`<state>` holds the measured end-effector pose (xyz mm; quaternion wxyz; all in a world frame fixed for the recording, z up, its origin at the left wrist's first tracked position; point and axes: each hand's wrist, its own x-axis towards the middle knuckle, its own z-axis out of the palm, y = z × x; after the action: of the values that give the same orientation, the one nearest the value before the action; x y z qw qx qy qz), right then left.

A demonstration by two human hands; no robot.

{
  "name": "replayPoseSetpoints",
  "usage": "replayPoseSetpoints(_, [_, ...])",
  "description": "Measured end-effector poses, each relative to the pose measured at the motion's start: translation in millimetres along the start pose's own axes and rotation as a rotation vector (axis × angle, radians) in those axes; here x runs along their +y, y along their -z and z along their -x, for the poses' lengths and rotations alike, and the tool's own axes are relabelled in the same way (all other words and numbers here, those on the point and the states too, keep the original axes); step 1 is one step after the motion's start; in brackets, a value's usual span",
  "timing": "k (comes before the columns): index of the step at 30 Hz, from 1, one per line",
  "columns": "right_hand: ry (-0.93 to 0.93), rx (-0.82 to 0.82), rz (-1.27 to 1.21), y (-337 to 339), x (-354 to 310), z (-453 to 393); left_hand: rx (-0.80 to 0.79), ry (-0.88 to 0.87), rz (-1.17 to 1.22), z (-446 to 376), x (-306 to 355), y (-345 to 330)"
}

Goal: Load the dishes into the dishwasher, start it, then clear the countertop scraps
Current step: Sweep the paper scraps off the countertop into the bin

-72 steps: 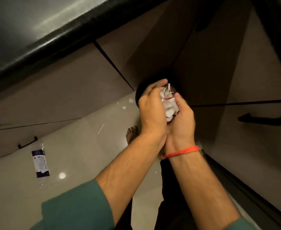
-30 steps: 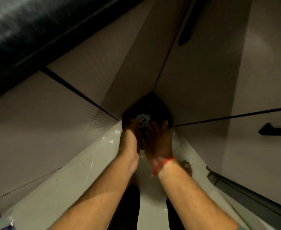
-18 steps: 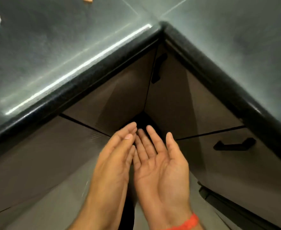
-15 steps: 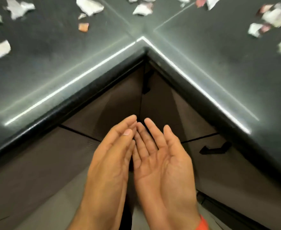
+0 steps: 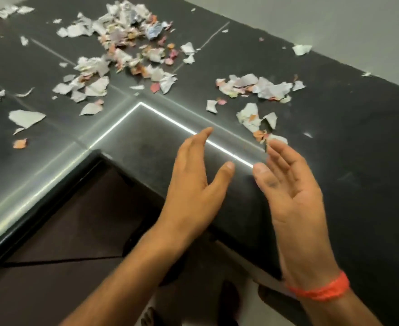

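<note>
Head view: we stand at the inner corner of a dark L-shaped countertop (image 5: 335, 161), both hands raised over its near edge at lower centre of the frame. Our left hand (image 5: 193, 184) is spread wide, fingers straight and thumb out, holding nothing. Our right hand (image 5: 290, 189), with an orange wristband (image 5: 321, 290) at lower right, is also loosely open and empty, palm turned inward toward the left one.

The paper scraps are strewn across the upper half of the frame. The largest pile (image 5: 128, 41) lies at upper centre-left, a second cluster (image 5: 257, 87) at upper right, and a small cluster (image 5: 257, 123) sits just beyond our right fingertips. Loose pieces (image 5: 26, 118) are scattered toward the left edge. Brown cabinet fronts (image 5: 76, 220) fill the lower left. No dishwasher or dishes show here.

We judge the step in hand to be gathering another handful of scraps, with much of the clearing left. To do it well, we should cup the hands flat to the surface on either side of the nearest cluster and sweep the pieces together before lifting, not pinch them singly. The paper looks light, so loose bits may slip off the counter edge to the floor; sweeping inward, away from the edge, guards against that.
</note>
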<state>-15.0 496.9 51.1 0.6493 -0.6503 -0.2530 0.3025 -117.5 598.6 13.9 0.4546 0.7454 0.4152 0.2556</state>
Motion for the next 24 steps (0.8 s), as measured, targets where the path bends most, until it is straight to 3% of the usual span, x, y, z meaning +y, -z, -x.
replayPoseSetpoints(3, [0.057, 0.151, 0.272, 54.8, 23.6, -32.6, -0.074, -0.110, -0.424, -39.4, -8.1, -14.2])
replayPoseSetpoints(6, [0.087, 0.301, 0.450, 104.4, 37.4, -72.5, -0.098, -0.196, -0.633, -76.8, -3.0, -26.6])
replayPoseSetpoints(11, [0.202, 0.341, 0.798, 153.5, 44.7, -175.8, -0.006, -0.091, -0.646, -119.8, 6.9, -40.3])
replayPoseSetpoints(15, [0.131, 0.353, 1.031, 175.5, 47.0, -268.3, 0.058, -0.013, -0.618, -128.3, 6.7, -40.2])
replayPoseSetpoints(24, [0.096, 0.337, 1.197, 172.7, 40.8, -366.0, 0.076, 0.003, -0.724, -132.7, -2.3, -42.0])
